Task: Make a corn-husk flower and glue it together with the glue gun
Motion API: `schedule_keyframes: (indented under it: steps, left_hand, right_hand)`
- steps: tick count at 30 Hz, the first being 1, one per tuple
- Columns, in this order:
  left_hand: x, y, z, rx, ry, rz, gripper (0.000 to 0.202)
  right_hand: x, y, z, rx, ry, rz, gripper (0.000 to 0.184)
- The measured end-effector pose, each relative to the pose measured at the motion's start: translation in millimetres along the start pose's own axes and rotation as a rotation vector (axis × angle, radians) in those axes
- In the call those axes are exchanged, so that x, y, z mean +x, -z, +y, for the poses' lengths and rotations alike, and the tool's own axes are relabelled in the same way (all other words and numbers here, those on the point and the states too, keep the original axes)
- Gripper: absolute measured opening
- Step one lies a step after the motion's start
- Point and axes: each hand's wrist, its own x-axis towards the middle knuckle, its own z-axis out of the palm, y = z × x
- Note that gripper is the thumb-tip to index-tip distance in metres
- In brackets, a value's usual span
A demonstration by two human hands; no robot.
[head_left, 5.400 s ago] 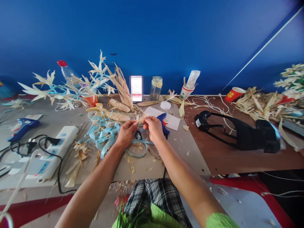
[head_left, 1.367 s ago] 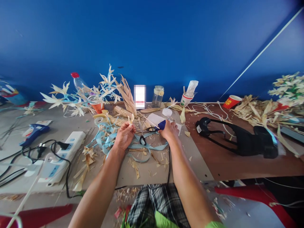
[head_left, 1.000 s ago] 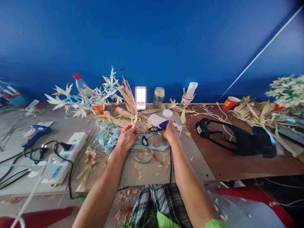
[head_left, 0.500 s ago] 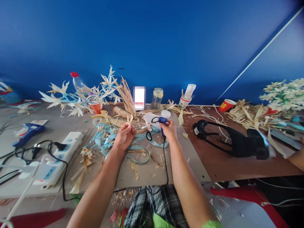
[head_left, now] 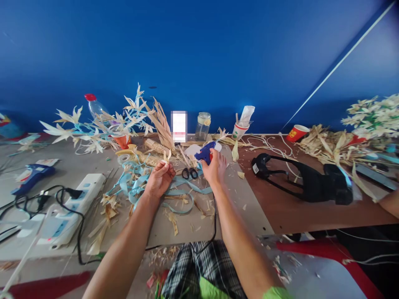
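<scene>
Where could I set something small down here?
The front of the brown board, below the black headgear, looks bare. A mostly bare patch of grey tabletop sits between the glue gun lying at left and the orange cup. It's crowded around the left hand and right hand: scissors, blue ribbon, husk scraps.

Between the bare right forearm (head_left: 232, 220) and the black strapped headset (head_left: 314, 178), the grey-beige counter (head_left: 254, 218) offers a low lane, dotted with flat husk scraps (head_left: 240, 175). Black-handled scissors (head_left: 189, 173) narrow the gap between the hands. Tangled light-blue ribbon (head_left: 129, 182) blocks the left; a clear glass jar with cream lid (head_left: 203, 126) stands upright behind. A thin black cord (head_left: 215, 220) crosses the counter's front edge between the forearms.
</scene>
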Motion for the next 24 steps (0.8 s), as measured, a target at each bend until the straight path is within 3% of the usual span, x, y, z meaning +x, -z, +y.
schedule_keyframes:
  steps: [4, 7, 10, 12, 15, 24]
  left_hand:
    - [-0.4, -0.6, -0.1, 0.006, 0.011, -0.002, 0.018]
    - [-0.8, -1.8, -0.6, -0.001, 0.009, -0.004, 0.017]
    - [0.5, -0.6, -2.5, -0.001, 0.004, -0.009, 0.018]
    - [2.3, 2.0, -4.1, 0.001, 0.002, -0.014, 0.017]
    - [4.7, 6.4, -5.2, 0.009, -0.011, -0.002, 0.016]
    - [4.6, 7.7, -2.0, -0.010, -0.069, 0.043, 0.018]
  right_hand:
    - [5.5, 3.5, 2.0, 0.196, -0.061, 0.128, 0.054]
    - [11.0, 2.3, 2.8, 0.692, -0.206, 0.118, 0.050]
    - [8.0, 3.2, -3.9, 1.226, -0.304, -0.113, 0.043]
    - [1.4, 6.0, -11.0, 1.417, -0.308, -0.325, 0.045]
    - [-9.6, 10.5, -20.9, 1.506, -0.299, -0.533, 0.052]
    - [-19.1, 13.0, -30.4, 1.660, -0.168, -0.748, 0.054]
